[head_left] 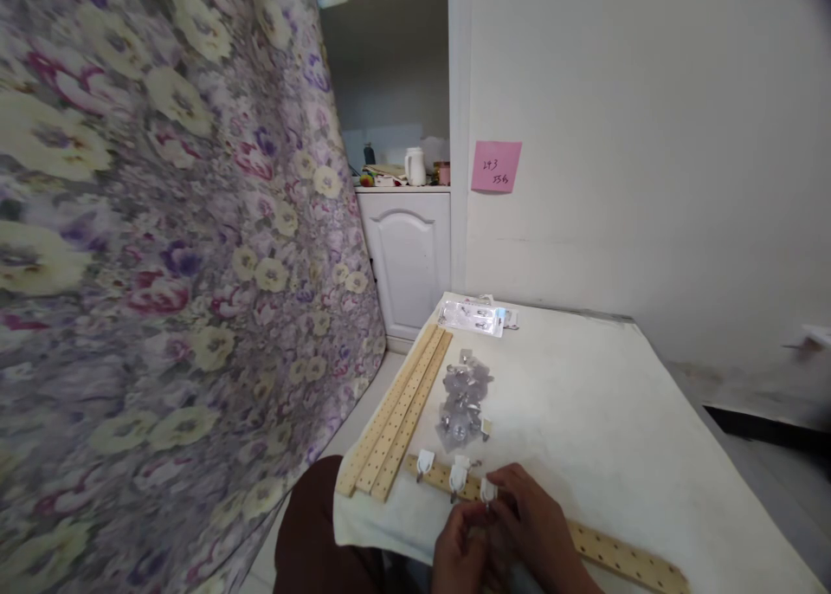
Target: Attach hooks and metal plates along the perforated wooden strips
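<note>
A perforated wooden strip [616,552] lies across the near part of the table. Two white hooks, one hook [425,462] near its left end and another hook [458,474] beside it, sit on the strip. A third white hook [488,491] is between my hands, over the strip. My right hand [536,520] pinches this hook from the right. Below it, my left hand [460,542] has its fingers curled close to the hook's lower part; whether they hold anything is hidden. Behind the strip lies a pile of clear adhesive hooks [464,403].
Several more perforated wooden strips [396,416] lie side by side along the table's left edge. Clear plastic packages [473,317] rest at the back of the cloth-covered table [577,395]. A floral curtain [195,274] hangs at left, and a white cabinet [412,261] stands behind.
</note>
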`<act>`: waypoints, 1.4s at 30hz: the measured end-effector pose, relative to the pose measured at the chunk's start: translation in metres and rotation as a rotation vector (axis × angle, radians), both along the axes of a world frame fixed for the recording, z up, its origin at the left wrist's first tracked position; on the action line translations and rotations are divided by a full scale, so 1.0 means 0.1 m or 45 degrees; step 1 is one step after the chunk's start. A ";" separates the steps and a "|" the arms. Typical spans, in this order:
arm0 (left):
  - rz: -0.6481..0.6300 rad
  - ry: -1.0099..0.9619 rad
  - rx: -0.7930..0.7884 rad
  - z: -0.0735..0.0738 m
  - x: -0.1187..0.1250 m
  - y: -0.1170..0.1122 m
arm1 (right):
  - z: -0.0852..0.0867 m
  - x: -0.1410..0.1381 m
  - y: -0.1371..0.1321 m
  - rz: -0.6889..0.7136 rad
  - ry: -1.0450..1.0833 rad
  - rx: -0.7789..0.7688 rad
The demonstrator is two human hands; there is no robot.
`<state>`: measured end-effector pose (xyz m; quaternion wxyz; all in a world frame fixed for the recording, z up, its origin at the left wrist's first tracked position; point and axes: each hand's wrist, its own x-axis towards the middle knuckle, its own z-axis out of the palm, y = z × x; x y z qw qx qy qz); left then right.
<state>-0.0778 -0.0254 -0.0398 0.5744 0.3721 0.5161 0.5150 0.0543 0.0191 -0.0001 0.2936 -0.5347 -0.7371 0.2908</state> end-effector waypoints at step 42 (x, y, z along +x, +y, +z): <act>0.089 0.540 0.291 -0.07 -0.07 -0.05 | -0.05 0.00 0.00 -0.042 -0.017 -0.057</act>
